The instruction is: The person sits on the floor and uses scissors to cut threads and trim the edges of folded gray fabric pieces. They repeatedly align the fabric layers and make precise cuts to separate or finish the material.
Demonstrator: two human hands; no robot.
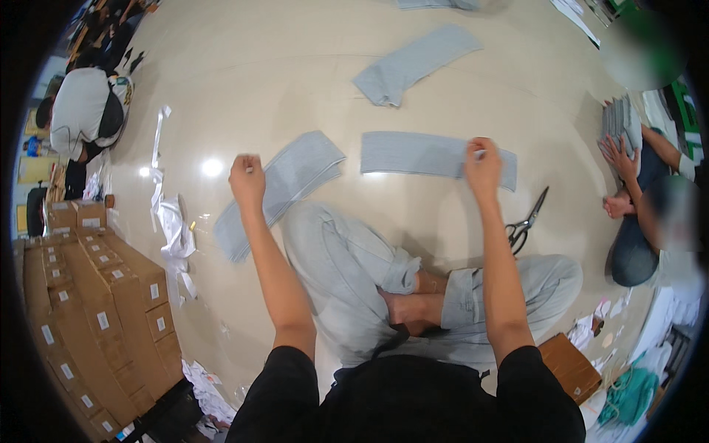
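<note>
We sit cross-legged on a pale floor [244, 81] with both arms stretched forward. Our left hand [247, 179] is clenched into a fist, raised above the near end of one grey cloth strip [284, 188] that runs slantwise from beside our left knee toward the middle of the floor; whether anything is pinched inside that fist we cannot tell. Our right hand [483, 166] is also closed, its fingers gripping the right part of a second strip [421, 155], which lies flat and roughly level just ahead of us.

We count four grey strips in all: these two near our hands, a third strip [415, 63] lying tilted farther out, well apart from the others, and the edge of a fourth strip [437, 4] cut off at the top rim.

One pair of scissors [526, 221] lies on the floor just right of our right forearm, near the right knee. To our left stand stacked cardboard boxes [96, 310], too closely packed to count surely, with white scraps [173, 236] strewn beside them. One small brown box [570, 365] sits by our right hip.

Two other people are in view: one crouches at the far left [85, 111], and one sits at the right, a hand [617, 155] resting on a stack of grey cloth [619, 119].
</note>
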